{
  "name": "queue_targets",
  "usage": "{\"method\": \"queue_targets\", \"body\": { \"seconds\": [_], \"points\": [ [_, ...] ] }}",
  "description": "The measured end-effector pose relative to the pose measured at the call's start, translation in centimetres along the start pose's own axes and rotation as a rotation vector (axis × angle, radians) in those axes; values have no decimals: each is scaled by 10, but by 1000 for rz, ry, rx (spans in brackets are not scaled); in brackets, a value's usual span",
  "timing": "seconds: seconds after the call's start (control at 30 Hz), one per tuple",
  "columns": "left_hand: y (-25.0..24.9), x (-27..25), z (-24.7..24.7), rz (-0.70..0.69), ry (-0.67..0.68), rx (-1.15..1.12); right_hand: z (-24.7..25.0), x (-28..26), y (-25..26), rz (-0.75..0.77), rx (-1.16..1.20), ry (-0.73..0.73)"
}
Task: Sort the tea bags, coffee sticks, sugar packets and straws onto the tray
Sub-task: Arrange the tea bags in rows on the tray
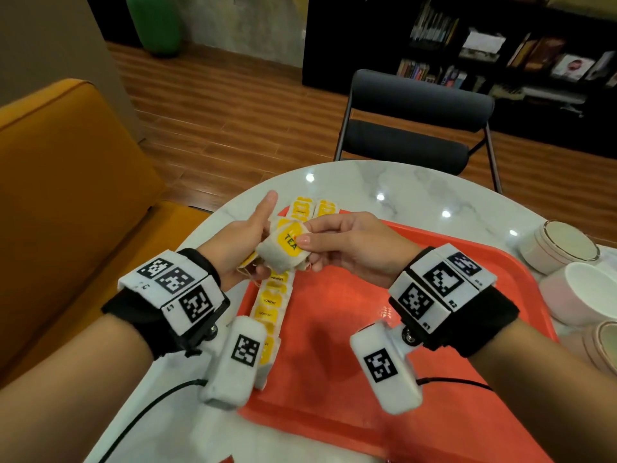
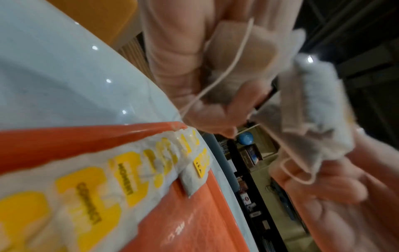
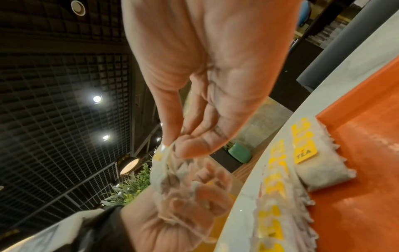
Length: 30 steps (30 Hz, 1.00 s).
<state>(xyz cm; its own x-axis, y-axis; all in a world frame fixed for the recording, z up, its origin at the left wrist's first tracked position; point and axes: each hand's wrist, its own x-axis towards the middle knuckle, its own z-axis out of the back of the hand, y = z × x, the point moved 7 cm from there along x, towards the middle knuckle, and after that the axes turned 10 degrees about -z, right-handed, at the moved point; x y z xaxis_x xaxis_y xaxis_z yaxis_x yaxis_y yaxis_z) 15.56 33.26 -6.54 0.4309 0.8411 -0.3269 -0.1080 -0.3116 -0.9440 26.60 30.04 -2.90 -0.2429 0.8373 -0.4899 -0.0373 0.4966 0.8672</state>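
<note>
Marble-topped round desk (image 1: 417, 188), orange sofa at left, dark chair and bookshelves behind; red tray (image 1: 350, 329) sits on it. Row of tea bags (image 1: 272, 305) lies along the tray's left edge, two more at its far corner. No coffee sticks, sugar packets or straws in view. Risk, as judged: strings from the held bunch loop loose round the fingers, so lifting one bag away may drag a second with it or snag; a dropped bag could land across the laid row and knock it out of line, or slip off the desk edge just beside the tray. Left hand (image 1: 240, 242): thumb up, fingers curled under a small bunch of tea bags (image 1: 283, 252), grip fairly closed, strings trailing through it. Right hand (image 1: 350, 242): thumb and forefinger in a narrow pinch on the top bag's edge by its yellow TEA tag, other fingers loosely curled. Bunch is held above the tray's left side. Pale ceramic bowls (image 1: 574, 289) stand at far right, well apart from both hands.
</note>
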Motion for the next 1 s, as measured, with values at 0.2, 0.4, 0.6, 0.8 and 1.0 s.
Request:
{"method": "queue_targets", "body": {
  "seconds": [0.2,0.4,0.6,0.8,1.0],
  "points": [
    [3,-4,-16,70,150,-323,-13,-2,8,-6,20,58],
    [4,-9,-25,167,157,-379,12,8,1,24,-186,-239],
    [0,-7,-22,23,43,-263,24,0,5,81,-226,-340],
    [-3,-7,-17,0,-1,-289,26,-1,6,77,-275,-336],
    [-3,-8,-13,-25,14,-221,30,1,6,63,-179,-295]
  ]
}}
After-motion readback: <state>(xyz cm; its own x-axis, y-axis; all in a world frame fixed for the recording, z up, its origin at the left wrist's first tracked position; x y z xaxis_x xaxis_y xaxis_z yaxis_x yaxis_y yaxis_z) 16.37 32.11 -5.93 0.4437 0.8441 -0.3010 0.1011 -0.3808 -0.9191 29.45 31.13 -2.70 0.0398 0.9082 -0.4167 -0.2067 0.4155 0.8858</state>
